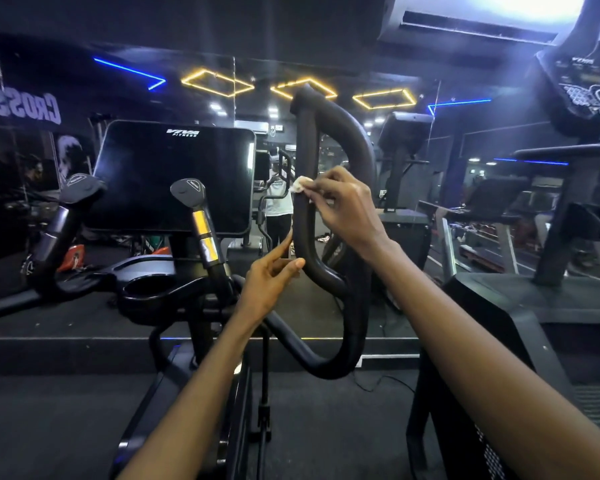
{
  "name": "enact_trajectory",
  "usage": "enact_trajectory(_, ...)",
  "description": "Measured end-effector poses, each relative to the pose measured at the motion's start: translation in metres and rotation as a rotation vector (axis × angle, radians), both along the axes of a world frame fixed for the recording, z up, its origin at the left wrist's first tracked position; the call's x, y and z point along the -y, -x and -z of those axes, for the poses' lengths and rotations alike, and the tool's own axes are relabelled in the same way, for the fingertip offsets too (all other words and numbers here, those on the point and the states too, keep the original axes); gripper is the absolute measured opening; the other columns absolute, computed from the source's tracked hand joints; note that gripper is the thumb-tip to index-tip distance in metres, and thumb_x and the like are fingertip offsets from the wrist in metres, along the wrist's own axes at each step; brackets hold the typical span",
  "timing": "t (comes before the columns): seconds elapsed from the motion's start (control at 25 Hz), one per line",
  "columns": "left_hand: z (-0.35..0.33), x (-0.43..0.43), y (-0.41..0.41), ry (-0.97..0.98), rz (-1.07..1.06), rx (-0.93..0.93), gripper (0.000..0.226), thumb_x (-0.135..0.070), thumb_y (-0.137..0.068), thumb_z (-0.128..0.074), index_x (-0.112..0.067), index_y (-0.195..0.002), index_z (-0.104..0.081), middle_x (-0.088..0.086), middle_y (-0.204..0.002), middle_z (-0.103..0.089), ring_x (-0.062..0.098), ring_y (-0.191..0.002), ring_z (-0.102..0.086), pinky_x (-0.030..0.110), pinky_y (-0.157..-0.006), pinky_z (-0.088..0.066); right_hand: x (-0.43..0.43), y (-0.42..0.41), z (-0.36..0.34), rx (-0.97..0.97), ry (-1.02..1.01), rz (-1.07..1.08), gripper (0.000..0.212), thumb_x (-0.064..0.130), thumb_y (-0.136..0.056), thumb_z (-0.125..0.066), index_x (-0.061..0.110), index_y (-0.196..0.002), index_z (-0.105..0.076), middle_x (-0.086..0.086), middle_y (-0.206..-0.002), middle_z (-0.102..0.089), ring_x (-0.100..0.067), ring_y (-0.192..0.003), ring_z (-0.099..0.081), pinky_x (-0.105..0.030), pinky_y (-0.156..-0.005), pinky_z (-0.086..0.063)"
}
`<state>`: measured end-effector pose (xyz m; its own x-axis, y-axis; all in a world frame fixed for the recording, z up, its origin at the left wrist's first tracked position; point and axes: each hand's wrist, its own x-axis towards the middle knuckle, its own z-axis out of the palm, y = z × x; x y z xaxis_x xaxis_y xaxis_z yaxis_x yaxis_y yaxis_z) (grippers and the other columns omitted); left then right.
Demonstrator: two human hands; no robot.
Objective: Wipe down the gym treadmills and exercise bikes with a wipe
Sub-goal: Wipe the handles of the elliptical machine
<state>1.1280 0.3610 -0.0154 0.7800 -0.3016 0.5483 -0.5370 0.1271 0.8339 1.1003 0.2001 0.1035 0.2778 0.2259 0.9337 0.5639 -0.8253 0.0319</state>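
A black padded loop handle (355,147) of an exercise machine rises in the middle of the view. My right hand (343,209) pinches a small white wipe (300,184) against the handle's straight inner bar, about halfway up. Lower down, my left hand (271,285) touches the same bar near its bottom bend, fingers extended along it and thumb against the front. The machine's dark console screen (174,174) stands to the left, with two grip posts (201,223) below it.
A cup holder (149,289) sits under the console. A treadmill (534,306) stands close on the right, its console (589,88) high up. A mirror wall ahead reflects the gym and a standing person. Dark floor lies below.
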Motion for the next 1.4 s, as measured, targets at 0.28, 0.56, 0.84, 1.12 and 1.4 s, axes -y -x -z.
enact_trajectory(0.28,-0.001,-0.007,-0.004,-0.092,-0.067,0.076,0.061,-0.034,-0.086,-0.072,-0.035,-0.142,-0.047,-0.009,-0.102,-0.075,0.006,-0.104,-0.068,0.040,-0.100,-0.052,-0.003,-0.001,0.001,-0.016,-0.048,0.002,0.017,0.010,-0.089,-0.070,0.009,-0.105,-0.076,-0.002,-0.095,-0.065,-0.006,-0.084,-0.063,-0.025,-0.081,-0.055)
enact_trajectory(0.56,0.007,-0.016,-0.014,-0.140,-0.215,0.128,0.044,-0.025,-0.094,-0.064,-0.030,-0.138,-0.055,-0.009,-0.101,-0.073,0.012,-0.095,-0.070,0.029,-0.087,-0.058,0.004,0.011,0.025,-0.136,-0.068,-0.047,0.014,0.010,-0.087,-0.073,0.010,-0.100,-0.076,-0.002,-0.095,-0.066,-0.011,-0.083,-0.066,-0.030,-0.079,-0.056)
enact_trajectory(0.84,-0.066,-0.027,-0.034,-0.067,-0.194,0.160,0.041,-0.033,-0.095,-0.061,-0.031,-0.136,-0.054,0.000,-0.114,-0.072,0.017,-0.098,-0.070,0.043,-0.096,-0.054,0.009,0.025,0.053,-0.236,-0.037,-0.073,0.010,0.009,-0.086,-0.074,0.011,-0.096,-0.077,0.002,-0.091,-0.065,-0.006,-0.078,-0.061,-0.015,-0.076,-0.050)
enact_trajectory(1.12,-0.102,-0.010,-0.045,-0.108,0.010,0.097,0.077,-0.049,-0.073,-0.080,-0.024,-0.141,-0.051,0.017,-0.139,-0.056,0.019,-0.113,-0.066,0.050,-0.105,-0.046,0.011,0.033,0.067,-0.311,0.067,-0.055,0.012,0.014,-0.088,-0.072,0.015,-0.099,-0.077,0.004,-0.095,-0.061,0.000,-0.077,-0.056,-0.010,-0.077,-0.045)
enact_trajectory(1.4,-0.094,-0.005,-0.034,-0.151,0.100,0.018,0.066,-0.027,-0.094,-0.063,-0.025,-0.152,-0.030,0.011,-0.122,-0.067,0.025,-0.107,-0.068,0.050,-0.097,-0.052,0.022,0.044,0.086,-0.392,0.082,-0.083,0.006,0.009,-0.088,-0.070,0.011,-0.093,-0.074,0.004,-0.099,-0.059,-0.002,-0.084,-0.061,-0.018,-0.079,-0.051)
